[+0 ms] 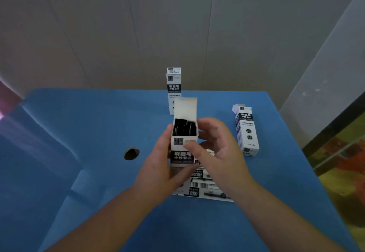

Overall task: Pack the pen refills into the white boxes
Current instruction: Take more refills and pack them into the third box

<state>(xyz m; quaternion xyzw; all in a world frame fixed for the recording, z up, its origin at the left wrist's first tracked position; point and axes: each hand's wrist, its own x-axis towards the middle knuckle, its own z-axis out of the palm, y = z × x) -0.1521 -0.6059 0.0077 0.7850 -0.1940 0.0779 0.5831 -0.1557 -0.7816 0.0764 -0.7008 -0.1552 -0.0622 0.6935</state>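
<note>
An upright white box point(182, 145) with black print stands at the table's middle, its top flap point(185, 108) raised. Black pen refills point(184, 127) fill its open mouth. My left hand point(158, 165) grips the box from its left side. My right hand point(215, 149) holds the box's right side, fingers curled near the rim and thumb across the front. A closed white box point(173, 86) stands upright behind it. A third white box point(246, 131) lies on its side to the right.
The blue table point(98, 133) has a round hole point(131, 153) left of the held box. Flat printed packaging point(205, 186) lies under my hands. Grey wall panels rise behind the table; a dark-framed surface runs at the right.
</note>
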